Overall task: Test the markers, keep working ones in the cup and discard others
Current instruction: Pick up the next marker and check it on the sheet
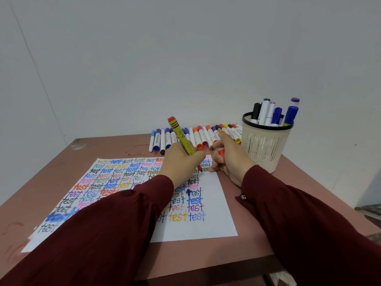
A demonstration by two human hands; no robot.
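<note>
Obs., head view.

- Left hand [181, 162]: fingers closed round the lower barrel of a yellow marker [182, 139]. Barrel leans up and away from the knuckles, and its orange striped end stands well above the fingers. Red tip sticks out just below and to the right of the fingertips, on or just above the paper [216, 213]; contact cannot be told for certain.
- Right hand [231, 162]: fingers curled round a red-orange cap [221, 154], which shows between thumb and forefinger. Lower edge of the hand rests at the right border of the sheet. The two hands sit close together, with the marker tip between them.
- Paper: rows of the word "test" in many colours. They run left of and below the left fingers and are partly covered by the dark red sleeve [103, 234]. A bare white strip lies nearer the wearer.
- Row of markers [198, 137]: capped, lying side by side on the table [115, 147], just beyond both sets of fingers, against the wall.
- Cup [266, 149]: pale lattice with a black rim, standing upright just right of the right-hand fingers. It holds several upright markers [268, 112] with black, white, pink, blue and purple caps.
</note>
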